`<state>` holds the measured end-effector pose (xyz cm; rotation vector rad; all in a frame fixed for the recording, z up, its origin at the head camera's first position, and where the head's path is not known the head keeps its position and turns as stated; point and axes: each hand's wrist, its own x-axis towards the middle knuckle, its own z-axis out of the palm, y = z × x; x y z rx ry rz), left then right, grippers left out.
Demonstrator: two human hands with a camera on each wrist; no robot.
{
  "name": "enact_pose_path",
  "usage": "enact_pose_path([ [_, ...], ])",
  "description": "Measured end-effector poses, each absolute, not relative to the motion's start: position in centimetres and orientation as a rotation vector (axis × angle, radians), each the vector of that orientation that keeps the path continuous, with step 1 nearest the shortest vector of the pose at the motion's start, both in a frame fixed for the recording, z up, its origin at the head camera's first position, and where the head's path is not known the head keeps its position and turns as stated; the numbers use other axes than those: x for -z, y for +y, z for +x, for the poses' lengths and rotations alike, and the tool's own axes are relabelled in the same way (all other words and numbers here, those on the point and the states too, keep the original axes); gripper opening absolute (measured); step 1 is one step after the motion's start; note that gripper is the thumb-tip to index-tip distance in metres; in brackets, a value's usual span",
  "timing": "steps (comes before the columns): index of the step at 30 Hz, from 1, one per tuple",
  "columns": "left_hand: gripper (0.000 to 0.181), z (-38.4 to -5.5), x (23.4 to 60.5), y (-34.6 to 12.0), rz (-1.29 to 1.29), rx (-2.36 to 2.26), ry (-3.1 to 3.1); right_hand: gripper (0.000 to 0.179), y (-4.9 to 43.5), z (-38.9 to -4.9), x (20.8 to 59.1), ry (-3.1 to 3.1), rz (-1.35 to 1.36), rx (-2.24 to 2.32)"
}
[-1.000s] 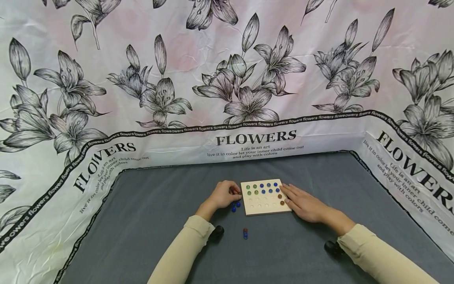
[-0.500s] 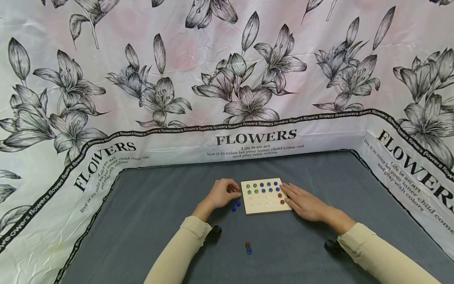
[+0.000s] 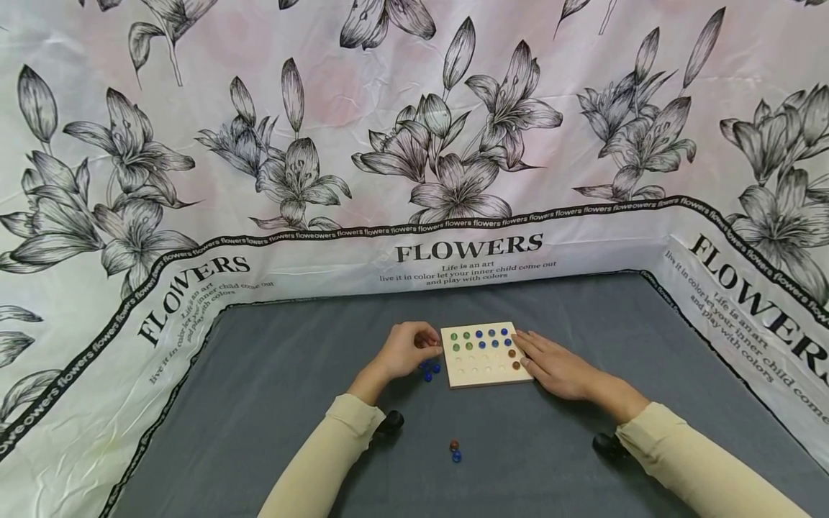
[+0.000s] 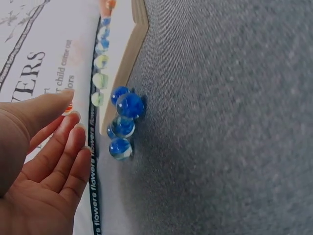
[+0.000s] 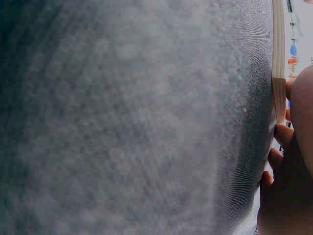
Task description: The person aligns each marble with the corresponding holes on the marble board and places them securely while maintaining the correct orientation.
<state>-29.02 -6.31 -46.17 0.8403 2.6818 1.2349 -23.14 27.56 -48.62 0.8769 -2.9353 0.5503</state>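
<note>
In the head view, a wooden board (image 3: 481,364) lies on the grey cloth (image 3: 311,338); its two far rows carry green marbles (image 3: 456,347) on the left part and blue marbles (image 3: 482,344) on the right part, while two brown marbles (image 3: 515,365) sit near its right edge. The left hand (image 3: 406,350) is just beside the left edge of the board, with the thumb and fingers brought together. Several loose blue marbles (image 3: 428,376) lie near that same edge. The right hand (image 3: 560,368) rests with its fingers extended on the right edge of the board. On the person's side of the board, well apart from it, are a reddish marble (image 3: 454,445) and a single blue marble (image 3: 456,457). In the left wrist view, the left hand pinches an orange marble (image 4: 69,107), mostly hidden, off the board's corner; the loose blue marbles cluster beside this corner. In the right wrist view, the right hand's fingers meet the board's edge, with their tips partly hidden.
</note>
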Motion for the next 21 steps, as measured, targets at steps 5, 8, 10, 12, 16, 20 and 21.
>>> enact_pose_path([
  [5,0.009,-28.6,45.9,-5.9,0.838,-1.251,2.678,0.053,27.5,-23.0,48.5,-2.934,0.873,-0.561],
  [8,0.008,-28.5,45.8,-5.6,0.841,-1.265,2.672,0.054,27.4,-23.1,48.4,-2.948,0.863,-0.563],
  [10,0.008,-28.4,45.7,-5.5,0.848,-1.274,2.666,0.055,27.4,-23.1,48.5,-2.964,0.853,-0.564],
  [12,0.009,-28.3,45.6,-5.3,0.852,-1.28,2.661,0.055,27.4,-23.1,48.6,-2.967,0.852,-0.565],
  [16,0.009,-28.1,45.5,-5.0,0.869,-1.279,2.657,0.055,27.4,-23.0,48.6,-2.993,0.823,-0.596],
  [20,0.009,-27.9,45.4,-4.7,0.887,-1.287,2.651,0.055,27.3,-22.9,48.6,-2.999,0.81,-0.596],
  [21,0.01,-27.8,45.4,-4.7,0.892,-1.293,2.646,0.054,27.2,-22.8,48.6,-2.992,0.813,-0.593],
])
